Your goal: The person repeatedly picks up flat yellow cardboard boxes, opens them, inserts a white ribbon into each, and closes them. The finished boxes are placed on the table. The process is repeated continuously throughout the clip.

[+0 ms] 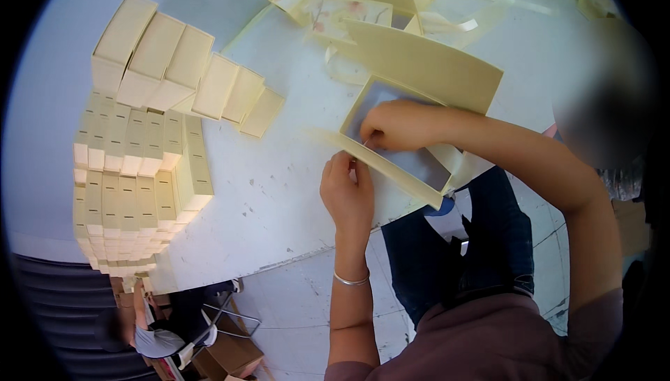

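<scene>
Curling at an open cream box [399, 175], both hands [347, 189] [398, 127] leave unclear what, if anything, they pinch.

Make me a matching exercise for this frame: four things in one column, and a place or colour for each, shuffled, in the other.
Things:
1. Right hand
2. Left hand
3. Bracelet
4. Stacked boxes

Places or colours:
a. Outside the open box, by its near wall
b. On the left part of the table
c. Inside the open box
d. Silver-coloured

Pairs: 1-c, 2-a, 3-d, 4-b
</scene>
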### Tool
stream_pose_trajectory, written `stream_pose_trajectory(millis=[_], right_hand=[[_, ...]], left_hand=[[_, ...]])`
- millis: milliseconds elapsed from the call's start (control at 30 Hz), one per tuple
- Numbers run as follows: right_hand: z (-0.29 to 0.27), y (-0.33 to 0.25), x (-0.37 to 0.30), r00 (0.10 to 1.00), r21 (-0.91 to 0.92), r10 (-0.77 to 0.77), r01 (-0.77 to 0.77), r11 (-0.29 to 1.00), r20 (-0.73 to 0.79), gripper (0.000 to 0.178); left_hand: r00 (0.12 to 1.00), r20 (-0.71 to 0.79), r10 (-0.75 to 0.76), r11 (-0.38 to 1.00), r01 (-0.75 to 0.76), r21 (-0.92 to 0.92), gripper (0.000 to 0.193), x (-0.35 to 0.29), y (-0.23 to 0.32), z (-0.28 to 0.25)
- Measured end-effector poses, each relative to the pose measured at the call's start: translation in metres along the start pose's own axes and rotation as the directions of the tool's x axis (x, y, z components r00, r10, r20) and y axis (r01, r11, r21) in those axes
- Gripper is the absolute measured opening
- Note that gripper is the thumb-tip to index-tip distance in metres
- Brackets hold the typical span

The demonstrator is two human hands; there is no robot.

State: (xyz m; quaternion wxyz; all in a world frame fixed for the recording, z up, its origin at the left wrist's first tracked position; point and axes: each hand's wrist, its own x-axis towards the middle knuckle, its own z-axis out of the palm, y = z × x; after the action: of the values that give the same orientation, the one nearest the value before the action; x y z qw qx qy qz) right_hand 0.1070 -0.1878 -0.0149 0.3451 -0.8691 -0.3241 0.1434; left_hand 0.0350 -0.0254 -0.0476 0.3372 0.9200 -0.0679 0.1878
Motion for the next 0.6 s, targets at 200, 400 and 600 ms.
stream_pose_trajectory(millis=[200, 400, 600], right_hand=[[-0.034, -0.011, -0.04, 0.956, 0.09, 0.219, -0.24, 0.967, 0.195, 0.044], [-0.062, -0.01, -0.085, 0.937, 0.589, 0.199, -0.337, 0.734, 0.287, 0.052], [-0.071, -0.013, -0.131, 0.961, 0.871, -0.065, -0.215, 0.441, 0.27, 0.041]], left_hand=[[0.927, -0.321, -0.192, 0.966, 0.236, 0.104, 0.008, -0.031, -0.072, -0.059], [0.87, -0.407, -0.279, 0.888, 0.395, 0.237, 0.017, -0.069, -0.125, -0.125], [0.839, -0.486, -0.243, 0.874, 0.407, 0.265, 0.02, -0.05, -0.153, -0.132]])
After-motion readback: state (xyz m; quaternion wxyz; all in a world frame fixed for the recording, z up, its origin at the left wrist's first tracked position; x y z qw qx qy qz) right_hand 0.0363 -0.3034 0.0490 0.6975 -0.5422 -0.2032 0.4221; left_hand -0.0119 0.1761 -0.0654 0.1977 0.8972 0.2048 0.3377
